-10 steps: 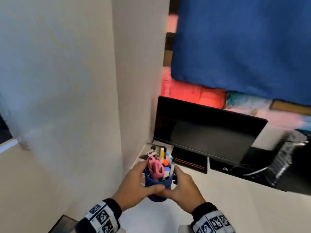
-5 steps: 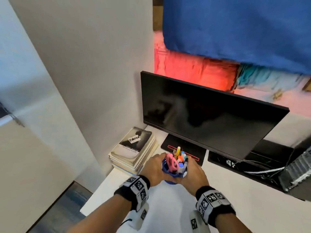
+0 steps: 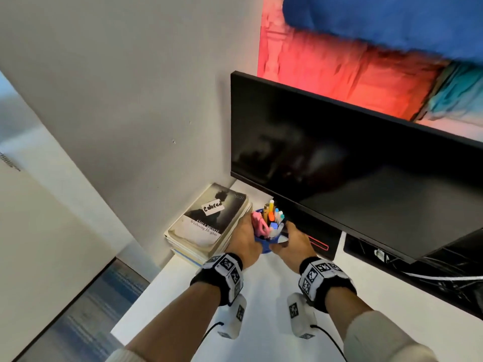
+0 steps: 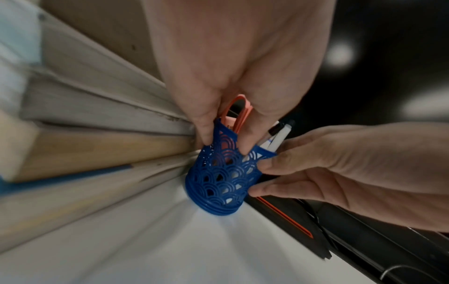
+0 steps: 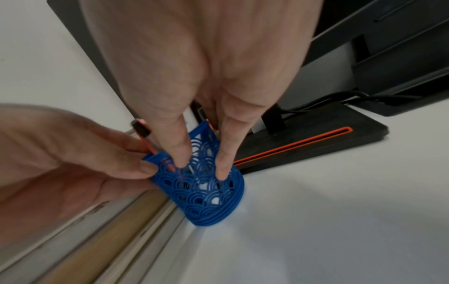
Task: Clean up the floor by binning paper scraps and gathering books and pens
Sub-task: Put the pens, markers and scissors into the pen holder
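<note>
A blue lattice pen holder (image 3: 267, 242) full of pens and pink scissors (image 3: 260, 226) stands on the white desk (image 3: 261, 314), between a stack of books (image 3: 209, 226) and the monitor's stand. My left hand (image 3: 244, 237) grips its left side, fingers curled over the rim (image 4: 206, 134). My right hand (image 3: 288, 242) holds its right side, with two fingertips pressed on the lattice wall (image 5: 181, 153). In both wrist views the holder's base (image 4: 219, 208) touches the desk, close against the books (image 4: 97, 119).
A large black monitor (image 3: 352, 165) overhangs the holder; its black stand base with an orange line (image 5: 306, 141) lies just right. Cables (image 5: 340, 98) run behind it. A white wall (image 3: 130, 113) stands to the left. The desk's left edge drops to blue carpet (image 3: 86, 314).
Both hands carried the pen holder forward and down to the desk, beside the books and under the monitor. The book stack came into full view.
</note>
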Demonstrator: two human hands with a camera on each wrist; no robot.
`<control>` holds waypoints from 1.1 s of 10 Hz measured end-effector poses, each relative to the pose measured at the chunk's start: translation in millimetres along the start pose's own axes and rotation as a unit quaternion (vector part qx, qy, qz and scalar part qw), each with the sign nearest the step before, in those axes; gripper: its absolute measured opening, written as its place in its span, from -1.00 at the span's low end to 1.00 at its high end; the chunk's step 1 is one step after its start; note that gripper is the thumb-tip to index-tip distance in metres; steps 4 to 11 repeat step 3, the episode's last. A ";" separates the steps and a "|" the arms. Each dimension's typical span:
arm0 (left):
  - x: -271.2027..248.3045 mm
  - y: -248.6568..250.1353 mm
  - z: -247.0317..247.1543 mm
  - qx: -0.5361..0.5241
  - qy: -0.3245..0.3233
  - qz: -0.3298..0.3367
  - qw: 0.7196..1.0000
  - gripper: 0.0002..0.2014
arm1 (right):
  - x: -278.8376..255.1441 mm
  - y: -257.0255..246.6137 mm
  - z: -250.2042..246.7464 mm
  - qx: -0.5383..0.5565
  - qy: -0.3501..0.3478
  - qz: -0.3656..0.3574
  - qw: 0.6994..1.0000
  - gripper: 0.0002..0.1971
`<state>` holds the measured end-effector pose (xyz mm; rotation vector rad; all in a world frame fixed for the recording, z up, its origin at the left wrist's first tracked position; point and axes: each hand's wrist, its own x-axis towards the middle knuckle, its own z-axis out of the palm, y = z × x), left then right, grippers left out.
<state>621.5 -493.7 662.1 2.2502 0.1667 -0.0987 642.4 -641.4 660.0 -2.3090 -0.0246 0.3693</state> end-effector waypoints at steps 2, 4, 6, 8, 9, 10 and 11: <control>-8.0 0.3 0.8 -0.006 -0.007 0.000 1.000 -0.25 | -7.1 7.7 0.7 0.030 -0.038 0.002 0.999 -0.46; -16.1 0.6 0.7 -0.020 0.014 0.007 1.000 -0.32 | -10.0 5.9 5.2 0.061 -0.026 0.025 0.997 -0.42; -16.1 0.6 0.7 -0.020 0.014 0.007 1.000 -0.32 | -10.0 5.9 5.2 0.061 -0.026 0.025 0.997 -0.42; -16.1 0.6 0.7 -0.020 0.014 0.007 1.000 -0.32 | -10.0 5.9 5.2 0.061 -0.026 0.025 0.997 -0.42; -16.1 0.6 0.7 -0.020 0.014 0.007 1.000 -0.32 | -10.0 5.9 5.2 0.061 -0.026 0.025 0.997 -0.42; -16.1 0.6 0.7 -0.020 0.014 0.007 1.000 -0.32 | -10.0 5.9 5.2 0.061 -0.026 0.025 0.997 -0.42; -16.1 0.6 0.7 -0.020 0.014 0.007 1.000 -0.32 | -10.0 5.9 5.2 0.061 -0.026 0.025 0.997 -0.42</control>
